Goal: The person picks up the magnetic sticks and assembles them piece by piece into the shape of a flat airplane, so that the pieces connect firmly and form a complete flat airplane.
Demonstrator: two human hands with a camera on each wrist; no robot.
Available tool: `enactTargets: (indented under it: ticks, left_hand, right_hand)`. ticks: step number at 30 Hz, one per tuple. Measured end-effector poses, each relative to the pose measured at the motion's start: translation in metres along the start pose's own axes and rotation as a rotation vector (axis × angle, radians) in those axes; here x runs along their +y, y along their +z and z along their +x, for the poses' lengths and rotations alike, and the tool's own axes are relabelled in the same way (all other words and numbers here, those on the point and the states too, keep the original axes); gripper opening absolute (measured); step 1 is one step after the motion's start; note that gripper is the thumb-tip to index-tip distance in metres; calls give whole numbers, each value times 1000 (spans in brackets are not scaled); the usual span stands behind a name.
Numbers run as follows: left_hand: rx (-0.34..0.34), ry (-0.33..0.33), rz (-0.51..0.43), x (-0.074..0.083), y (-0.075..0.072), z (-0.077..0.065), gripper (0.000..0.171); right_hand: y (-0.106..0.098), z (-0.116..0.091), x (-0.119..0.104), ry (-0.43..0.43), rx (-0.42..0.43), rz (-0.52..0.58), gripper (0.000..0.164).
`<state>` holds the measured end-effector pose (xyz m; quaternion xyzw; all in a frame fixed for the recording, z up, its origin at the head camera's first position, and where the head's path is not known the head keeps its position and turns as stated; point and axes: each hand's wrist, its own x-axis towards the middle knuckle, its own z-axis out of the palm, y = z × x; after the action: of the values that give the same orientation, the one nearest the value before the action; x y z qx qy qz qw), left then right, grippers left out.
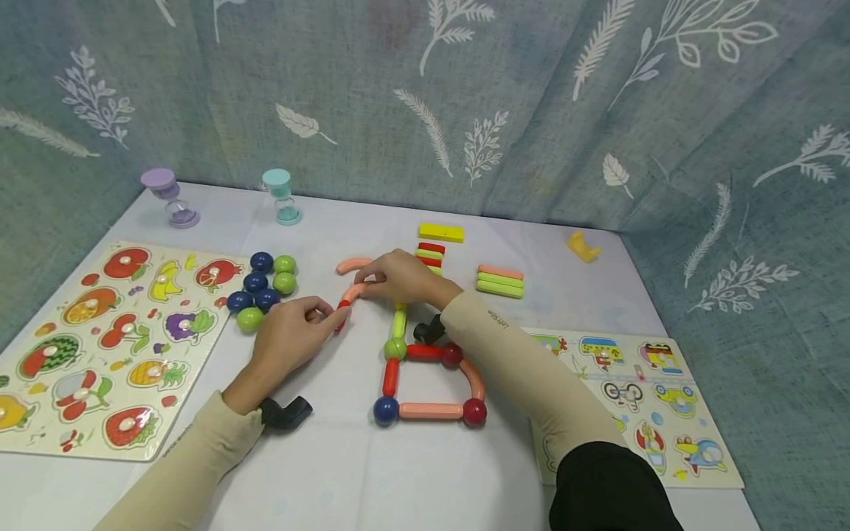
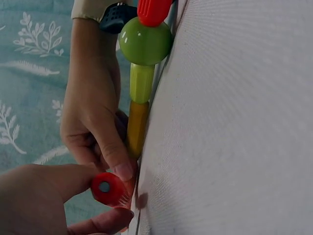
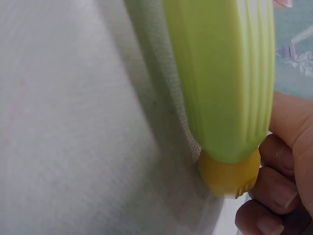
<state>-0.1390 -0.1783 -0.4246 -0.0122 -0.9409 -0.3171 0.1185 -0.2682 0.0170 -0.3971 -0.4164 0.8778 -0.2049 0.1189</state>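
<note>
My left hand (image 1: 292, 332) pinches a short red magnetic rod (image 1: 342, 316) between thumb and finger; its round metal end (image 2: 103, 187) shows in the left wrist view. At the rod's far end, my right hand (image 1: 401, 276) holds a curved pink rod (image 1: 353, 292), its tip meeting the red one. Beside the right hand, a lime rod (image 1: 399, 323) runs up from a green ball (image 1: 395, 349), with a yellow rod (image 2: 137, 128) beyond it. Below that ball, red and pink rods form a closed loop with a blue ball (image 1: 386, 411) and two dark red balls (image 1: 474, 412).
Blue and green balls (image 1: 267, 299) cluster at left beside a fruit puzzle board (image 1: 222, 324). Another curved pink rod (image 1: 352, 265) lies behind the hands. Stacked rods (image 1: 500, 282), a yellow block (image 1: 441, 233), two sand timers (image 1: 282, 198) and a vehicle puzzle board (image 1: 713, 442) stand around.
</note>
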Motion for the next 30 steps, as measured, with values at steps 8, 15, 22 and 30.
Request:
enactTargets:
  ticks: [8,15,22,30]
  left_hand:
    - [2,-23,-19,-2,-4,2,42]
    - [46,-19,9,-4,-30,3,33]
    - [79,-49,54,-24,-72,-11,26]
    - [43,-93,170,-51,-95,-33,36]
  right_hand:
    - [1,0,1,19,-2,8,30]
    - [2,0,1,19,-3,23,31]
    - [-1,-3,-1,23,-2,69,31]
    - [0,-1,2,19,-5,62,28]
